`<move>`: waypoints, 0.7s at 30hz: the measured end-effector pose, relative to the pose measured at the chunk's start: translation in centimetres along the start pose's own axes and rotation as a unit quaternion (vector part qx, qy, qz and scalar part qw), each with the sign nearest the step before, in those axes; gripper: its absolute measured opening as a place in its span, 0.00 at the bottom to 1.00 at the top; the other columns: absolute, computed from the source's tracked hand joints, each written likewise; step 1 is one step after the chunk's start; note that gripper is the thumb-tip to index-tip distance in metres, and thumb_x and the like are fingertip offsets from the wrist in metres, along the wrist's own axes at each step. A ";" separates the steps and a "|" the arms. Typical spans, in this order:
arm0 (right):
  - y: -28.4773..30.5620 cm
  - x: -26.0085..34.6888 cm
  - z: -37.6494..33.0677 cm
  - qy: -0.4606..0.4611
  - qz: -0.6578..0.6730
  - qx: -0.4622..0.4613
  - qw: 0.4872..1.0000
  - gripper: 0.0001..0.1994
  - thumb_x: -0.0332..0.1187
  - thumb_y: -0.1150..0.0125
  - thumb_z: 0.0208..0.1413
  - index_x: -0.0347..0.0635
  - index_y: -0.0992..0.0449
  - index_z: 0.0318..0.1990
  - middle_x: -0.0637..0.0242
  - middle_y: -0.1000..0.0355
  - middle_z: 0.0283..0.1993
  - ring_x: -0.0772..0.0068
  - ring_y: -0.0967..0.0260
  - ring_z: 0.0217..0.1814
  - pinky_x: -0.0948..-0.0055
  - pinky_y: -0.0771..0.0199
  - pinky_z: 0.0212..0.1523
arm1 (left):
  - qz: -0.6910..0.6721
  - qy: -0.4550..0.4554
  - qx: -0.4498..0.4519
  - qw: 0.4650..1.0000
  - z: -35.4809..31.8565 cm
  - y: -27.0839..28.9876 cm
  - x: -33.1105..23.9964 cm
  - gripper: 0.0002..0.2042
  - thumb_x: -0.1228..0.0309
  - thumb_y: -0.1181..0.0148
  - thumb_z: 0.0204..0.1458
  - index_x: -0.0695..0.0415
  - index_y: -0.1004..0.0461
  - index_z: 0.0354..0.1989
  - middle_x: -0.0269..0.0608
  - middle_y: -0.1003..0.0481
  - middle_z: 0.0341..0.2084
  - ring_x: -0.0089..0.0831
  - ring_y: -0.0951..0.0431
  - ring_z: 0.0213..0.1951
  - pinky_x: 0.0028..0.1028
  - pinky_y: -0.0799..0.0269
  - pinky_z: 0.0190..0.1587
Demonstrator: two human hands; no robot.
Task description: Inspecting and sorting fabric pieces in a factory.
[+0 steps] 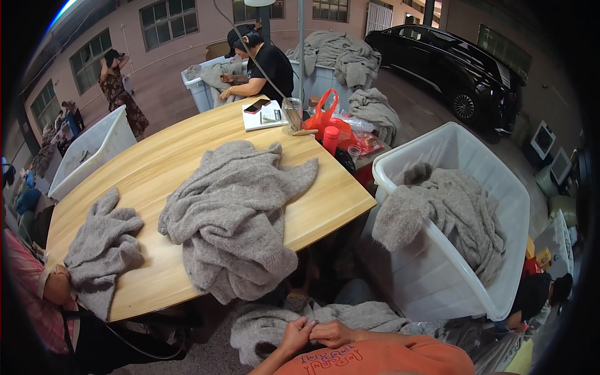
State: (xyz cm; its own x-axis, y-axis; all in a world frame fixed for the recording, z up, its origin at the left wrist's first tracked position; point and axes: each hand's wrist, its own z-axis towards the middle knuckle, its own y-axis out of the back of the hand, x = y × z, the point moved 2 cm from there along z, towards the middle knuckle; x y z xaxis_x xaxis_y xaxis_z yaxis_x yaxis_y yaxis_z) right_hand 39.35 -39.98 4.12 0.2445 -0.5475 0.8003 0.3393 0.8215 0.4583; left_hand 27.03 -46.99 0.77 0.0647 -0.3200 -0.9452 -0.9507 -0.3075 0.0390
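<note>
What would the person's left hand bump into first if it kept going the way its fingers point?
The left hand points at the right hand; the two already touch, pinching the grey knitted garment on the lap.

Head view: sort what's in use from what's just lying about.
In use: grey knit garment on the lap, pinched by left hand and right hand.

Lying about: sweater pile on wooden table; white bin; red bottle.

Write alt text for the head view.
The left hand and right hand pinch a grey knit garment together in the lap. Ahead, a wooden table carries a heap of grey knits; a white bin to the right holds more.
</note>
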 end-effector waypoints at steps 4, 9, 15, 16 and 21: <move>0.3 0.0 -0.1 -0.024 -0.071 -0.078 0.994 0.11 0.21 0.45 0.35 0.39 0.31 0.32 0.61 0.34 0.25 0.59 0.33 0.27 0.69 0.33 0.25 | -0.120 0.055 0.066 0.989 0.2 0.0 0.7 0.09 0.72 0.47 0.50 0.58 0.30 0.19 0.23 0.35 0.15 0.11 0.42 0.19 0.16 0.48 0.19; -0.3 -0.4 -0.1 -0.015 -0.143 -0.094 0.985 0.09 0.21 0.45 0.34 0.38 0.32 0.29 0.62 0.35 0.24 0.60 0.35 0.24 0.69 0.35 0.23 | -0.178 0.074 0.057 0.980 0.2 0.1 1.4 0.08 0.72 0.46 0.49 0.58 0.29 0.20 0.23 0.35 0.15 0.11 0.42 0.19 0.16 0.49 0.18; 0.2 -1.3 0.0 -0.046 -0.164 -0.088 0.981 0.07 0.21 0.48 0.36 0.39 0.32 0.27 0.62 0.36 0.22 0.60 0.35 0.24 0.68 0.35 0.22 | -0.206 0.083 0.061 0.973 0.4 0.6 2.6 0.04 0.73 0.45 0.48 0.59 0.28 0.23 0.23 0.34 0.16 0.11 0.41 0.18 0.15 0.49 0.18; 0.1 -1.5 -0.1 -0.053 -0.163 -0.084 0.982 0.06 0.21 0.49 0.37 0.39 0.32 0.27 0.62 0.36 0.22 0.59 0.35 0.24 0.68 0.35 0.23 | -0.213 0.088 0.055 0.972 0.3 0.7 2.5 0.03 0.74 0.44 0.47 0.59 0.27 0.25 0.24 0.34 0.16 0.11 0.41 0.17 0.15 0.49 0.18; 0.1 -1.7 0.0 -0.081 -0.156 -0.066 0.982 0.07 0.21 0.50 0.38 0.39 0.32 0.28 0.61 0.35 0.26 0.58 0.34 0.27 0.67 0.34 0.25 | -0.184 0.075 0.031 0.980 0.1 0.7 2.4 0.03 0.77 0.43 0.45 0.61 0.26 0.29 0.24 0.32 0.18 0.11 0.39 0.18 0.15 0.45 0.19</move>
State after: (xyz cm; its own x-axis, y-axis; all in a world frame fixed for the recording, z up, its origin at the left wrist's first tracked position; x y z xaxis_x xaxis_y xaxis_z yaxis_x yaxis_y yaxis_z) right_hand 38.96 -38.98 2.83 -0.0343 -0.7275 0.6852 0.4917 0.5846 0.6453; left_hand 26.51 -47.92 -1.51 0.4460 -0.3277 -0.8329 -0.8709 -0.3735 -0.3194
